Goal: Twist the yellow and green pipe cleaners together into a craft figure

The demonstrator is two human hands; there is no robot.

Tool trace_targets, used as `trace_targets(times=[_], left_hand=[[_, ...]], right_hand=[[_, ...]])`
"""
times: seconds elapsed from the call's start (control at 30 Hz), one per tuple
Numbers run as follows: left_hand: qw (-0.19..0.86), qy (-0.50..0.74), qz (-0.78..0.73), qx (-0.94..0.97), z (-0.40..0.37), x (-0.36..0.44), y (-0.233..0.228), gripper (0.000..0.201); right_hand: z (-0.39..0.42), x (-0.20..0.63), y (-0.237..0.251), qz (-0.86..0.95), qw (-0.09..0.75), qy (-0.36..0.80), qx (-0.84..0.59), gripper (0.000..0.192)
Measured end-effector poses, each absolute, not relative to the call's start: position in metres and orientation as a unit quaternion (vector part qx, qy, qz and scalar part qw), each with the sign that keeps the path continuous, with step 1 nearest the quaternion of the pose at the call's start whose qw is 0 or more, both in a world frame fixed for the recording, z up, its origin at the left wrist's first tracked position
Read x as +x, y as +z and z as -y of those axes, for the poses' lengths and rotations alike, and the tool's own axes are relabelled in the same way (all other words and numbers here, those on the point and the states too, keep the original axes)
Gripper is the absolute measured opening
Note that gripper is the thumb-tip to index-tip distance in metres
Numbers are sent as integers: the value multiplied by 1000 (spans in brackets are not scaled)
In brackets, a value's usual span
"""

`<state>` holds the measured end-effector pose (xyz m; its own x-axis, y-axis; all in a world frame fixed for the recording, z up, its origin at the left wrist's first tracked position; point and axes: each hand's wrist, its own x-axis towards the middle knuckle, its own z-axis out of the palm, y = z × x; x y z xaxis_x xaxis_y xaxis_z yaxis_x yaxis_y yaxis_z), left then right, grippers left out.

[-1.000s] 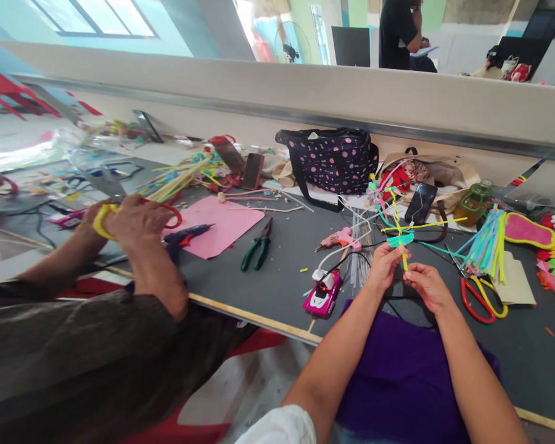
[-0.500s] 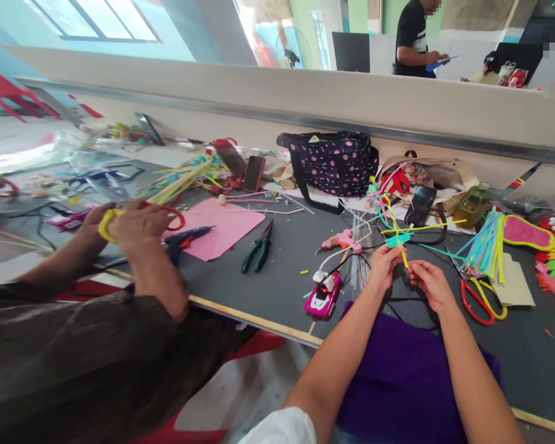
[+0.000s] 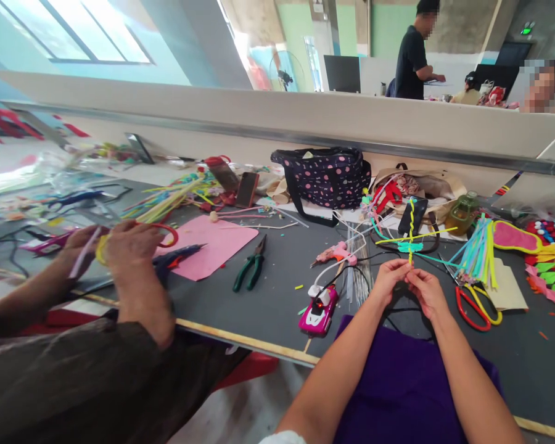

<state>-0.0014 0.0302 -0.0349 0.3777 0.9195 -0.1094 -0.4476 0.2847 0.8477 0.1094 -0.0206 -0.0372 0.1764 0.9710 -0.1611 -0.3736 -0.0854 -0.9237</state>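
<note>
Both hands pinching the lower end of a pipe-cleaner figure (image 3: 411,237), held upright just above the bench (image 3: 268,296): left hand (image 3: 391,277) and right hand (image 3: 426,290) meeting at the stem, each grip closed on it. Already done, judging by the shape: twisted yellow upright, thin yellow crossbar, teal bow at the crossing. Bottom end seemingly unfinished under the fingertips. Red-and-yellow scissors (image 3: 478,302) lying untouched near the right hand, pink glue gun (image 3: 335,253) idle to the left.
</note>
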Motion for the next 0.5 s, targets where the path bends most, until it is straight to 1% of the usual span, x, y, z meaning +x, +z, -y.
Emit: trace_targets(times=[0.07,0.13,0.27,0.37,0.5], left_hand=[[722,475,-322,386,-31,-1,-36,35],[712,483,-332,388,-31,-1,-36,34],[707,471,-347,397,-30,-1,-34,34],[709,443,-344,428,-27,-1,-33,34],[712,406,-335,465,-22,0,-33,33]], right_hand=[[20,111,-38,331,586,547,-498,27],[19,115,-39,344,585,504,-534,31],[16,124,-42,324,637,407,-569,36],[15,126,-42,309,653,416,-553,36],[15,123,-39,291,672,459,-504,29]])
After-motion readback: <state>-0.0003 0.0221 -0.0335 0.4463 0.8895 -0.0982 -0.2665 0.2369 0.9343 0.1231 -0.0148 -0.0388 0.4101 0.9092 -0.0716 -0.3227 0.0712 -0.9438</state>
